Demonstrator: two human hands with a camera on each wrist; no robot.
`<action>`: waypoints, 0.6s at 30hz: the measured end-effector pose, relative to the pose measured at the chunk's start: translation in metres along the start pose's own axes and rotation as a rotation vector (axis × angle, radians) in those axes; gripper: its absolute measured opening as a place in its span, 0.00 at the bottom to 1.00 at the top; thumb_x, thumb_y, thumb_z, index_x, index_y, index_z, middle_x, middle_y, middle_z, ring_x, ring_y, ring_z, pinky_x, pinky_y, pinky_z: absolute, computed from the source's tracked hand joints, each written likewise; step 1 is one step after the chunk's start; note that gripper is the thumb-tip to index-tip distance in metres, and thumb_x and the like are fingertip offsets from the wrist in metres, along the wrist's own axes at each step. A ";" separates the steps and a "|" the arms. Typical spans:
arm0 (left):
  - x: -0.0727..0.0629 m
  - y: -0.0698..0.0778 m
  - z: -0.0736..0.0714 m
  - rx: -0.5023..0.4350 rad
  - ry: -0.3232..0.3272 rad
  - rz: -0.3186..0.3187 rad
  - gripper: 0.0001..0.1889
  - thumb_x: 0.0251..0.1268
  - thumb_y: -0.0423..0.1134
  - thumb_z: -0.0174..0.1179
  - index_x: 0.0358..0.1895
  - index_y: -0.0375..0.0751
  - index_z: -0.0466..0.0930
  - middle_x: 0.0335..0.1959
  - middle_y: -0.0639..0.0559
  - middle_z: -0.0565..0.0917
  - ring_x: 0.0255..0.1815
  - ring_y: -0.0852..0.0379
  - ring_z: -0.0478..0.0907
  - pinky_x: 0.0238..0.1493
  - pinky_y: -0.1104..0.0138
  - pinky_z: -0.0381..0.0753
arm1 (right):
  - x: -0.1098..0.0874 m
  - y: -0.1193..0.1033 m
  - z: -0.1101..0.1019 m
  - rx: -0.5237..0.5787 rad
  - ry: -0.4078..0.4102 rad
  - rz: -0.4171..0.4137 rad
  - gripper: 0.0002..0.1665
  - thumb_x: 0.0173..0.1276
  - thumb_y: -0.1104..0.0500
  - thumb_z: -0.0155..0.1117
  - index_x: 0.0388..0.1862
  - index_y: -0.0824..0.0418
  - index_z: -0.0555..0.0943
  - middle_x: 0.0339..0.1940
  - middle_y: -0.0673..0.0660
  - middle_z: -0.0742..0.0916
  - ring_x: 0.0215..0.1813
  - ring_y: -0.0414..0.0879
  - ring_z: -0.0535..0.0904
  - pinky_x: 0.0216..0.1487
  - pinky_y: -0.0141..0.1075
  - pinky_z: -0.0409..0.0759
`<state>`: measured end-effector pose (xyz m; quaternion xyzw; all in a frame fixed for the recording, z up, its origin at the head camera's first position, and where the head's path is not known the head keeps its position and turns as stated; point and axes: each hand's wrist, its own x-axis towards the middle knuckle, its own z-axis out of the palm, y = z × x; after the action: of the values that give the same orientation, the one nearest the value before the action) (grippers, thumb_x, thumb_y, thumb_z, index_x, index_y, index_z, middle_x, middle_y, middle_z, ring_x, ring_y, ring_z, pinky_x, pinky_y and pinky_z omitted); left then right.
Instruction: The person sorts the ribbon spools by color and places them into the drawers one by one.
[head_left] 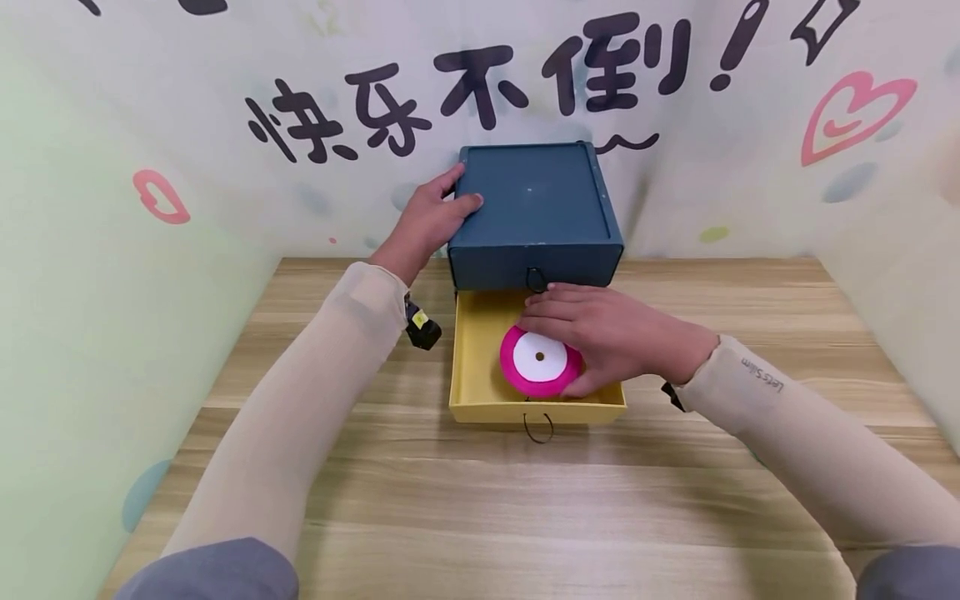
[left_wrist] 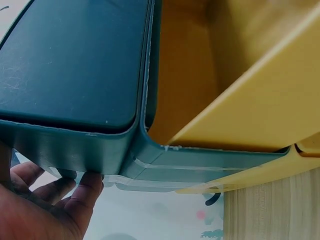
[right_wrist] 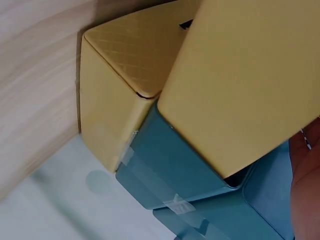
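Pink-rimmed round disc w/ white face and small centre hole [head_left: 538, 371] is inside the walls of the yellow, straight-sided, prob. plastic drawer [head_left: 487, 412]; can't tell if it's touching the floor. Bare right hand [head_left: 611, 333] is clamped on its right side: fingers over the far edge, thumb at the near edge, so prob. spanning the rim for control, mostly clear of the white face. Palm hangs over the drawer's right wall. Drawer sits well out, which leaves room to get a hand in from above; dark-blue boxy top unit [head_left: 532, 192] sits above its rear end only. Thin black loop pull [head_left: 539, 442] hangs off the drawer front, nothing on it atm.

Bare left hand [head_left: 431, 217] isn't clamped: thumb on the top unit's upper face, fingers vs its left side, per L wrist view. My read: bracing, so the stack doesn't shift while the R hand works.

Whole thing's a stack: dark-blue top, teal mid frame [right_wrist: 165, 155] carrying the drawer, yellow block-shaped base unit [right_wrist: 105, 105] on the pale wood-grain table [head_left: 517, 517]. Strips of clear tape [right_wrist: 178, 204] run across the side seams, prob. to tie the units together. Stack's near the white printed backdrop [head_left: 675, 192] behind, can't tell if touching.
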<state>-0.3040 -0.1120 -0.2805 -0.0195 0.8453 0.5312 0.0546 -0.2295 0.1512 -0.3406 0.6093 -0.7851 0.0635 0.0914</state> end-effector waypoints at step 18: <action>0.000 -0.001 -0.001 -0.009 -0.003 0.035 0.34 0.74 0.48 0.56 0.79 0.60 0.54 0.79 0.59 0.54 0.78 0.61 0.51 0.72 0.66 0.59 | 0.012 0.002 0.008 0.014 -0.076 0.017 0.52 0.48 0.32 0.76 0.67 0.59 0.76 0.65 0.54 0.80 0.68 0.52 0.71 0.67 0.47 0.70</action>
<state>-0.3044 -0.1129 -0.2809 -0.0041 0.8430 0.5360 0.0463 -0.2352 0.1387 -0.3462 0.6052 -0.7927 0.0467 0.0566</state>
